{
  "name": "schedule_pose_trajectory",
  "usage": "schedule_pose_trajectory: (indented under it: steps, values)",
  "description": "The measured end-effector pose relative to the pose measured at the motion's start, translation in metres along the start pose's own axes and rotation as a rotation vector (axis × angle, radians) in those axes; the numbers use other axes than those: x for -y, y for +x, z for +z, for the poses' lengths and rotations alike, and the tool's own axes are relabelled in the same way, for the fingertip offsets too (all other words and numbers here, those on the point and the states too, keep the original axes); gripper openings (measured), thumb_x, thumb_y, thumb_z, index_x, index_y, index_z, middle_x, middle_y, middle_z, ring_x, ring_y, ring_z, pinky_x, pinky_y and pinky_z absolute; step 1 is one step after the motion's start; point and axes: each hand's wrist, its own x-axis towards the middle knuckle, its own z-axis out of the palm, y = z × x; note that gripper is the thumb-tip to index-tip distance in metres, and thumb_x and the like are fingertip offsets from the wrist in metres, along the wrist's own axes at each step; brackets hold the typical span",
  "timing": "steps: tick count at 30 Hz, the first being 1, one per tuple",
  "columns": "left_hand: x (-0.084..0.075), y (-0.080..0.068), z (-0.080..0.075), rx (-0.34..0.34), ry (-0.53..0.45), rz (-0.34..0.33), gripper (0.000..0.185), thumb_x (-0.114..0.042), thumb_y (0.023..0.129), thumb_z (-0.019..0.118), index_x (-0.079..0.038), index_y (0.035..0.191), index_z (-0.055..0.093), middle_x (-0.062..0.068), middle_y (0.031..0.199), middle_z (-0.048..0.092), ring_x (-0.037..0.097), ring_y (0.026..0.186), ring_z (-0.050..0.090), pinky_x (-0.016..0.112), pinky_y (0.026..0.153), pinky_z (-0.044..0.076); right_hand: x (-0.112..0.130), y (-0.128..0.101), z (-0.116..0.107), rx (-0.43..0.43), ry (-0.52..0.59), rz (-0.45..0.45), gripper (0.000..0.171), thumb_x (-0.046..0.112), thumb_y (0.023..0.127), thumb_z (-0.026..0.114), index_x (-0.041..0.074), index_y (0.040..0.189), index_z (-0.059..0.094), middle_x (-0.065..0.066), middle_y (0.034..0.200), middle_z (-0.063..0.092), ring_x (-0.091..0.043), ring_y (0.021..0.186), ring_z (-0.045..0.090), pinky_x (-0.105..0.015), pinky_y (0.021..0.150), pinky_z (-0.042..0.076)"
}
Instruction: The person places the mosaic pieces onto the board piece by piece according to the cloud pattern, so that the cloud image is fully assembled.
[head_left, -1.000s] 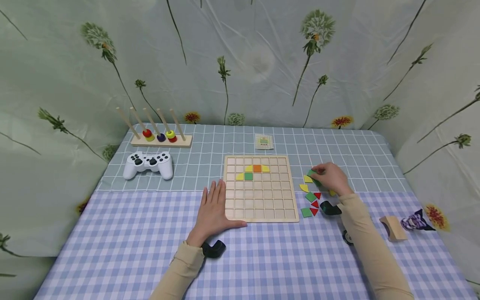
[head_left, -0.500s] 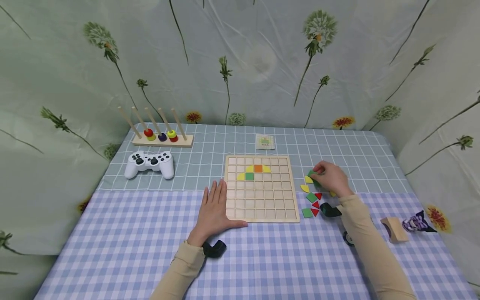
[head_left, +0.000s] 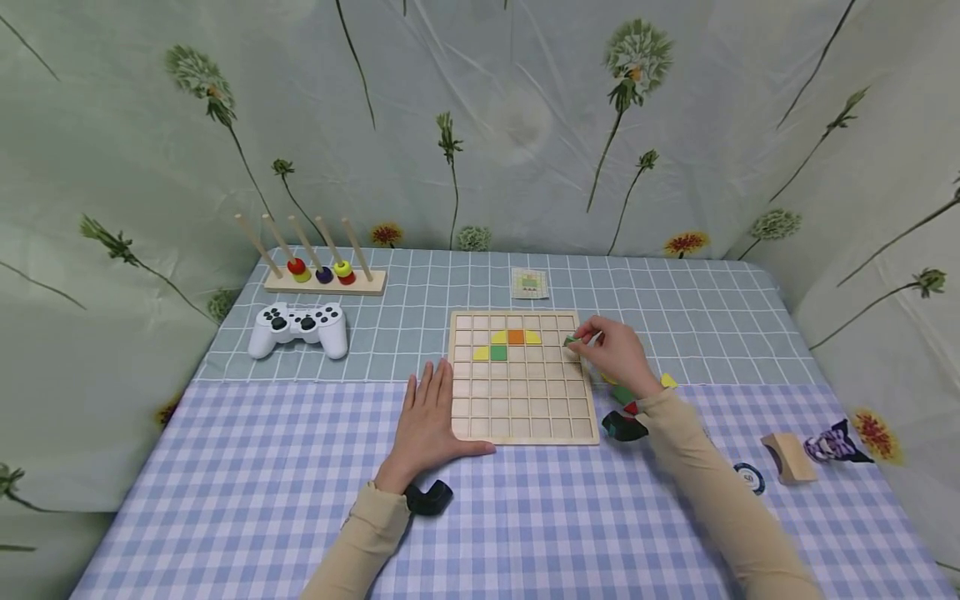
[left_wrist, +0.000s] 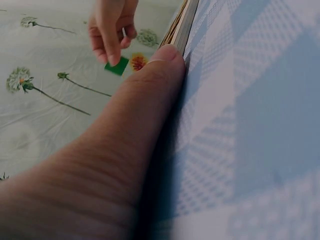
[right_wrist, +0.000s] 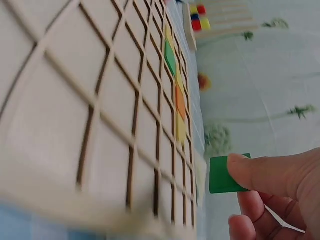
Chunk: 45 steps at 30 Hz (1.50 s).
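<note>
A wooden grid board [head_left: 517, 408] lies mid-table. Seated in its upper rows are an orange square tile [head_left: 516, 337], a green square tile [head_left: 498, 353] and a few yellow curved tiles, such as one yellow tile [head_left: 533, 337]. My left hand [head_left: 426, 417] rests along the board's left side, fingers straight, thumb out along the front edge. Over the board's upper right part, my right hand [head_left: 611, 350] pinches another green square tile [right_wrist: 222, 175] between thumb and fingers. In the left wrist view the left thumb [left_wrist: 155, 75] touches the board's edge.
Right of the board lie loose tiles, partly hidden by the right hand, including a yellow tile [head_left: 668, 381]. A pattern card [head_left: 529, 283] sits behind the board. Back left are a peg stand [head_left: 360, 285] and white game controller [head_left: 298, 329]; a wooden arch block [head_left: 789, 458] is at right.
My right hand has lifted a green square tile from the loose pile and carried it left, over the board's right side. The left hand has stayed in place.
</note>
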Motion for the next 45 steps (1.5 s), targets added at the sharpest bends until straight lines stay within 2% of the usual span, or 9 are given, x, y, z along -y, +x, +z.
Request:
schedule_pose_trajectory:
  steps: [11,19,25,33,45]
  values:
    - [0.0,0.0,0.001,0.007,0.016,-0.001,0.136,-0.087,0.06,0.056,0.003,0.15,0.006,0.016,0.156,0.008,0.03,0.143,-0.001,0.045,0.113,-0.003,0.029,0.008,0.042,0.058,0.041,-0.02,0.008,0.01,0.085,0.072,0.004,0.09,0.072,-0.006,0.085,0.065,-0.019,0.067,0.051,-0.031,0.059,0.04]
    - [0.001,0.0,0.002,0.003,0.015,0.003,0.136,-0.087,0.06,0.056,0.003,0.15,0.007,0.017,0.156,0.009,0.03,0.143,0.0,0.045,0.113,-0.003,0.034,0.014,0.059,0.1,0.037,-0.014,0.008,0.012,0.086,0.071,0.007,0.091,0.073,-0.002,0.085,0.065,-0.016,0.066,0.052,-0.031,0.06,0.042]
    - [0.0,0.0,0.0,0.005,0.014,0.009,0.136,-0.086,0.06,0.057,0.004,0.15,0.007,0.018,0.156,0.01,0.031,0.143,0.002,0.046,0.113,-0.001,0.036,0.015,0.064,0.078,-0.014,0.008,0.007,0.015,0.085,0.072,0.009,0.09,0.074,-0.002,0.086,0.066,-0.016,0.067,0.053,-0.032,0.061,0.043]
    - [-0.001,0.0,-0.001,0.007,0.009,0.003,0.136,-0.085,0.06,0.058,0.004,0.15,0.007,0.017,0.156,0.01,0.031,0.143,0.001,0.046,0.113,-0.001,0.038,0.019,0.068,0.064,-0.16,-0.024,0.008,0.017,0.086,0.072,0.012,0.09,0.076,-0.002,0.088,0.064,-0.02,0.078,0.059,-0.036,0.065,0.047]
    - [-0.001,0.0,-0.001,0.003,0.012,0.004,0.136,-0.085,0.06,0.058,0.004,0.15,0.008,0.017,0.156,0.01,0.031,0.143,0.001,0.047,0.113,0.0,0.032,0.016,0.064,0.1,-0.138,-0.025,0.009,0.018,0.087,0.069,0.012,0.09,0.075,-0.001,0.087,0.064,-0.018,0.077,0.059,-0.035,0.066,0.047]
